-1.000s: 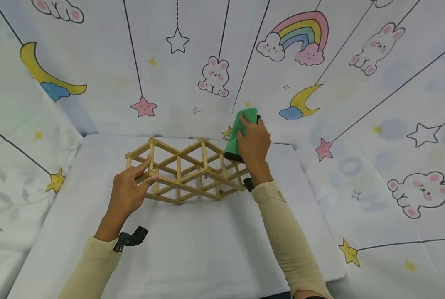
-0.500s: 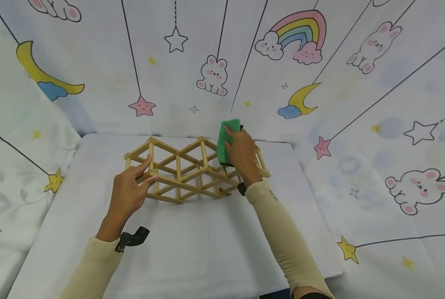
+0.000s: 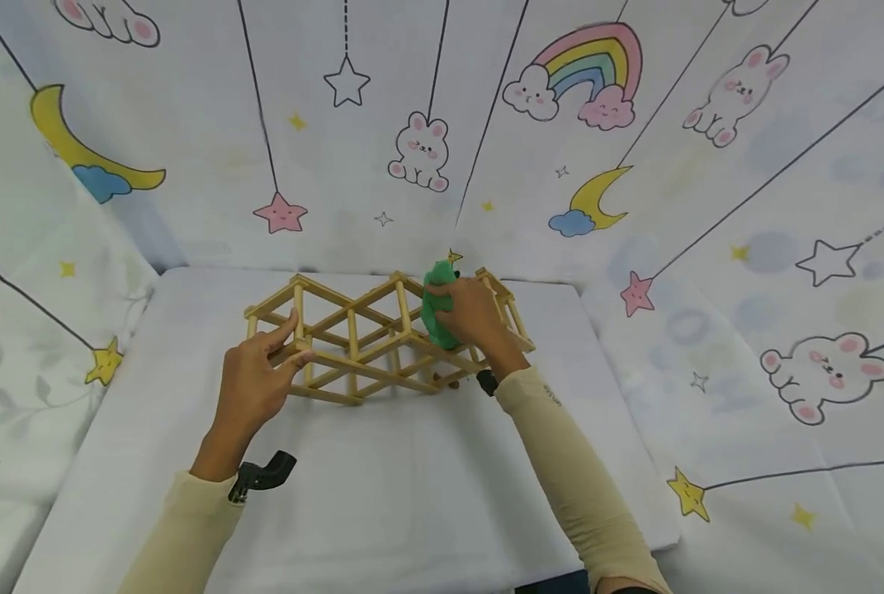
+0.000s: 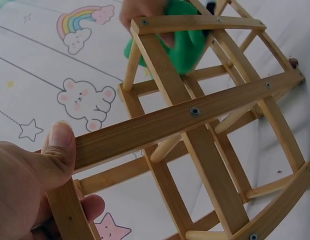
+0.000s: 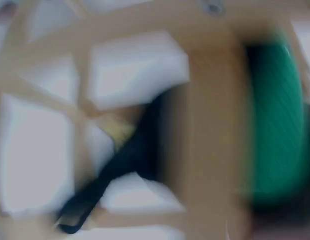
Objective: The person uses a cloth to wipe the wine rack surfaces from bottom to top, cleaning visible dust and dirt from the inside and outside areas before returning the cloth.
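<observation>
A folding wooden lattice rack (image 3: 352, 334) stands spread out near the back of the white table. At its left front corner my left hand (image 3: 252, 388) grips the frame; the left wrist view shows the thumb (image 4: 61, 142) lying on a slat (image 4: 195, 111) and fingers curled below. My right hand (image 3: 471, 313) holds a green cloth (image 3: 437, 305) against the rack's right half, bunched around its bars. Seen from the right wrist, the blurred green cloth (image 5: 277, 125) sits beside a broad slat (image 5: 215, 125), and a dark strip (image 5: 140, 145) passes behind it.
Small brown bits (image 3: 452, 384) lie on the white tabletop (image 3: 382, 478) by the rack's lower right edge. A patterned cloth backdrop (image 3: 211, 165) rises right behind the table and along both sides. Black camera mounts (image 3: 263, 473) sit on the wrists.
My right hand has come left and down with the green cloth, from above the rack's right end onto its bars, and the cloth is now more bunched. The left hand keeps its grip.
</observation>
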`<state>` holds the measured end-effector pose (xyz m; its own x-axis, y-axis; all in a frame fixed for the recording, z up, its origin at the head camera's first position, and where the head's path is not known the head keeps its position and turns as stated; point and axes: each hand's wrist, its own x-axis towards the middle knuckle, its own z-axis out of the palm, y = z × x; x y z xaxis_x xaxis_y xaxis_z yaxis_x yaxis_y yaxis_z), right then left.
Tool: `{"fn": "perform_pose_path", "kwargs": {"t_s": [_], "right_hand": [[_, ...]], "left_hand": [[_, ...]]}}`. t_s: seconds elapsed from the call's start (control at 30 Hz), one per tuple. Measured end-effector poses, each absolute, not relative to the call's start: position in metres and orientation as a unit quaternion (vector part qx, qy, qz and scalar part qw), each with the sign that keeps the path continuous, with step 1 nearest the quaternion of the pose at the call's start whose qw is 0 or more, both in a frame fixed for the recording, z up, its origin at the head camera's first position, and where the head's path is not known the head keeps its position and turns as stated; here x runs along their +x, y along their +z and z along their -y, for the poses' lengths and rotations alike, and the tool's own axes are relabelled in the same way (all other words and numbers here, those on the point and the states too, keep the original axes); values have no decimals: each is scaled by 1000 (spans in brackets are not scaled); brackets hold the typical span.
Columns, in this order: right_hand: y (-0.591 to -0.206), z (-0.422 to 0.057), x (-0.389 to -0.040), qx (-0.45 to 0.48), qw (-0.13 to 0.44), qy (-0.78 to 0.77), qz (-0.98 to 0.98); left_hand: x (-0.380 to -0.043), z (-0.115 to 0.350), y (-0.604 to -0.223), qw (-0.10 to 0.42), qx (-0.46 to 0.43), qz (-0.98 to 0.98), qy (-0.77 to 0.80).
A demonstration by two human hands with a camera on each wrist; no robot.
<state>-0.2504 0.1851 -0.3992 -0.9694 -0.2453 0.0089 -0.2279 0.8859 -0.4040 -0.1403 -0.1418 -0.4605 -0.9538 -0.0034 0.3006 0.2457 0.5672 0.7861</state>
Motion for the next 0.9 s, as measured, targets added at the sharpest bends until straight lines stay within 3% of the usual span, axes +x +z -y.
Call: {"fn": "perform_pose_path", "kwargs": {"t_s": [0.07, 0.13, 0.27, 0.47, 0.6, 0.77, 0.9], "right_hand": [[-384, -190, -244, -115, 86, -253, -957], [-365, -195, -236, -95, 112, -340, -929], [-354, -196, -218, -122, 93, -453, -879], [-381, -203, -213, -141, 114, -320, -930], [-383, -208, -216, -114, 75, -336, -932], [-373, -192, -235, -121, 76, -516, -844], [-373, -175, -261, -143, 57, -393, -907]], "left_hand": [[-140, 140, -461, 137, -72, 873, -462], [-140, 139, -461, 140, -74, 873, -461], [-139, 137, -461, 148, -74, 872, -461], [-138, 136, -461, 151, -68, 869, -466], [-137, 133, -462, 146, -69, 870, -465], [-137, 131, -464, 152, -67, 870, -464], [-137, 131, -466, 143, -63, 869, -470]]}}
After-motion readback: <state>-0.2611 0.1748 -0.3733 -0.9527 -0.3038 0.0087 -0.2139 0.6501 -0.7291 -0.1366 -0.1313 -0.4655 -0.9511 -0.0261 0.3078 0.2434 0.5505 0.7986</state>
